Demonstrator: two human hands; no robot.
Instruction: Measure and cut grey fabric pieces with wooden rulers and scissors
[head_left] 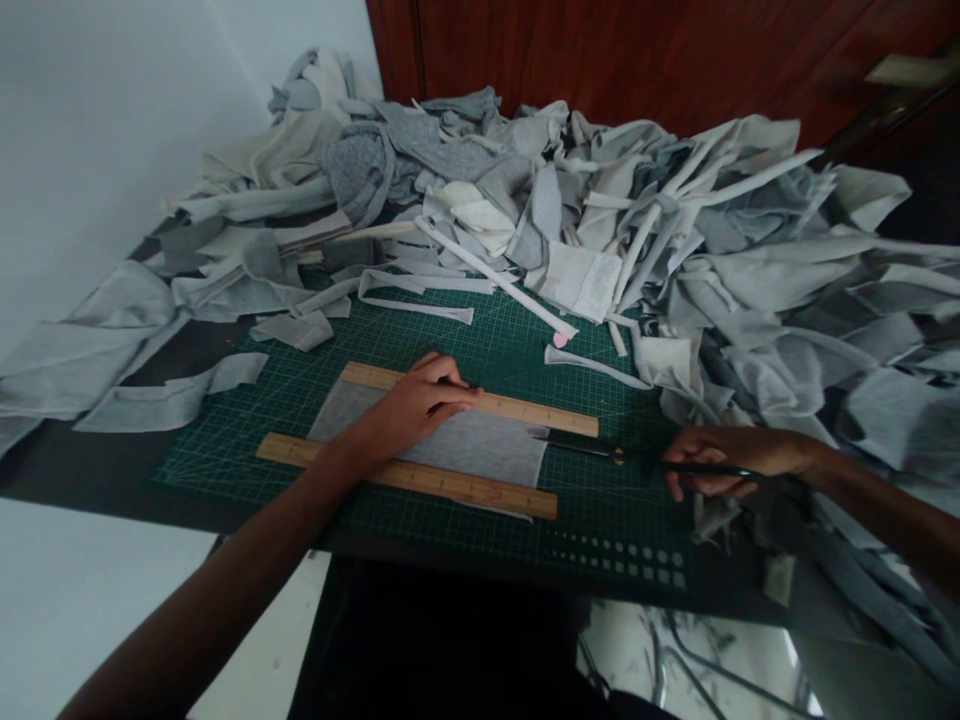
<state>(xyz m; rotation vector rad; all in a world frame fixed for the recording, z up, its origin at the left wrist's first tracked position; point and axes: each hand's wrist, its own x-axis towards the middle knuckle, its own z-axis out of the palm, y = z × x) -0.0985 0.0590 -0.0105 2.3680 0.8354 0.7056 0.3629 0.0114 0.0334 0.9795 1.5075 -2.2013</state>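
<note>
A grey piece of fabric (480, 447) lies flat on a green cutting mat (600, 500). One wooden ruler (536, 410) rests along its far edge, and a second wooden ruler (465, 487) along its near edge. My left hand (420, 405) lies over the fabric, its fingertips pinched together at the far ruler; a small dark spot shows there, too small to name. Black-handled scissors (600, 450) are gripped in my right hand (724, 460). Their blades point left, with the tips at the fabric's right edge, just below the far ruler.
Grey and cream fabric scraps (480, 200) are heaped along the back and right of the dark table (97, 485). A rolled strip (495, 280) reaches onto the mat, near a small pink disc (560, 340). Behind stand a white wall (112, 120) and a brown wooden door (600, 60).
</note>
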